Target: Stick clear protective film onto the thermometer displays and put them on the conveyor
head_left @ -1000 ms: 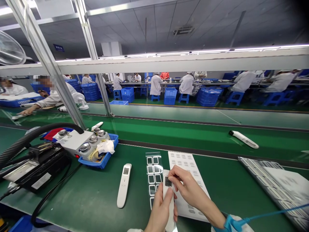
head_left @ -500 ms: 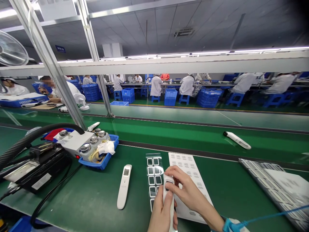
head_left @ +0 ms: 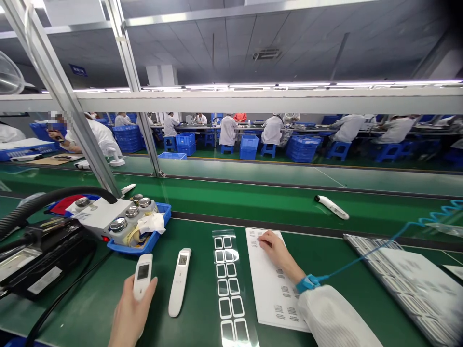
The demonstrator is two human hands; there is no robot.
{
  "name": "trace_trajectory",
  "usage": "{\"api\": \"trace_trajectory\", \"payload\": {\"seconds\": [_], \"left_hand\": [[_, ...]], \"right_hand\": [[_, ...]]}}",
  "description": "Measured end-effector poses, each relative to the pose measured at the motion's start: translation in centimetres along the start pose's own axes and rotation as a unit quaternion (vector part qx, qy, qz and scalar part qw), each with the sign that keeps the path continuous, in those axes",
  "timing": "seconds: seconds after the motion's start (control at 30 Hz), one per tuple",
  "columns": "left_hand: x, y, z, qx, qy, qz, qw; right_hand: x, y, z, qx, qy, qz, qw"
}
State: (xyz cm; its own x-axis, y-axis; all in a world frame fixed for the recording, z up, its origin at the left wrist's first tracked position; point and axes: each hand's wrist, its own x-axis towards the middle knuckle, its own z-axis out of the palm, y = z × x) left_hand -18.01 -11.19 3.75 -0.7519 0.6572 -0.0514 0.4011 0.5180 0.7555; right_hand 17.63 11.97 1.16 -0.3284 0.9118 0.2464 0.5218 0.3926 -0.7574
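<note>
My left hand is wrapped round a white handheld infrared thermometer, its dark display facing up. A second white thermometer lies on the bench just right of it. My right hand rests over a white sheet of small printed labels, its fingers drawn together on the upper part. Whatever is between those fingertips is too small to make out. Between the hands lies a clear strip of white-edged square frames. On my right wrist is a blue strap with a coiled cord.
At left, a blue tray holds metal-lidded bottles and tissue, beside a grey box and black equipment. Another thermometer lies on the green belt beyond. Stacked frame sheets lie at right. People in white coats sit farther off.
My hands have separated. My left hand carried the thermometer leftward, past the one on the bench. My right hand let go of it and moved right onto the label sheet.
</note>
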Motion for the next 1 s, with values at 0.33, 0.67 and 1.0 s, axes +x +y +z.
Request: {"api": "trace_trajectory", "payload": {"seconds": [0.33, 0.67, 1.0], "left_hand": [[1.2, -2.4, 0.2, 0.171, 0.058, 0.067, 0.981], [-3.1, 0.5, 5.8, -0.044, -0.075, 0.152, 0.985], [-2.8, 0.1, 7.1, -0.037, -0.061, 0.161, 0.984]], "right_hand": [[1.0, 0.4, 1.1, -0.052, -0.019, 0.021, 0.998], [1.3, 0.5, 1.7, -0.106, 0.003, 0.052, 0.993], [0.8, 1.4, 1.6, -0.078, -0.004, 0.019, 0.997]]}}
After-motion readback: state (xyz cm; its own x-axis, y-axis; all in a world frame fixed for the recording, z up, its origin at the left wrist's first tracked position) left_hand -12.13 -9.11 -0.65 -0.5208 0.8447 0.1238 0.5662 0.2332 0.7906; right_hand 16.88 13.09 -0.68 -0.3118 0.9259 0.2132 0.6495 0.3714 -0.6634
